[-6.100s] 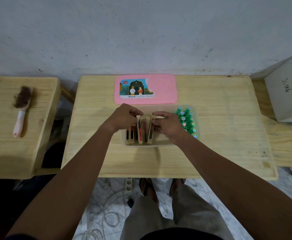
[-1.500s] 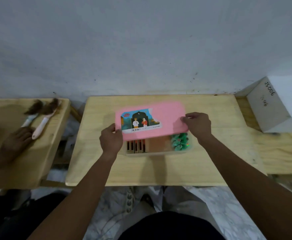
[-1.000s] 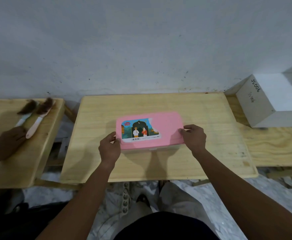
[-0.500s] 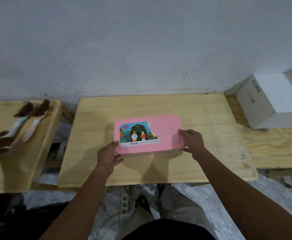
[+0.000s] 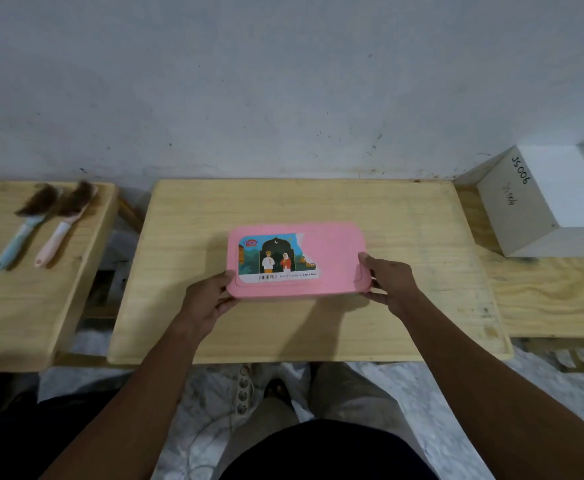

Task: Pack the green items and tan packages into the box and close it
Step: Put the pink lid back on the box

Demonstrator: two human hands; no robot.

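The box sits in the middle of the wooden table [image 5: 404, 220] with its pink lid [image 5: 332, 261] lying flat on top, a picture label on the lid's left half. The green items and tan packages are hidden under the lid. My left hand [image 5: 207, 299] grips the lid's front left corner, fingers curled under the edge. My right hand [image 5: 389, 282] holds the right end, thumb on top of the lid's rim.
Two brushes, one blue-handled [image 5: 23, 233] and one pink-handled [image 5: 63, 230], lie on a second wooden table [image 5: 23, 306] at the left. A white box marked JS006 [image 5: 519, 202] stands at the right. A wall runs behind the tables. A power strip [image 5: 243, 393] lies on the floor.
The pink lid went from held over the open box to lying flat on it. Both hands slid to its ends. Another person's hand at the left table withdrew.
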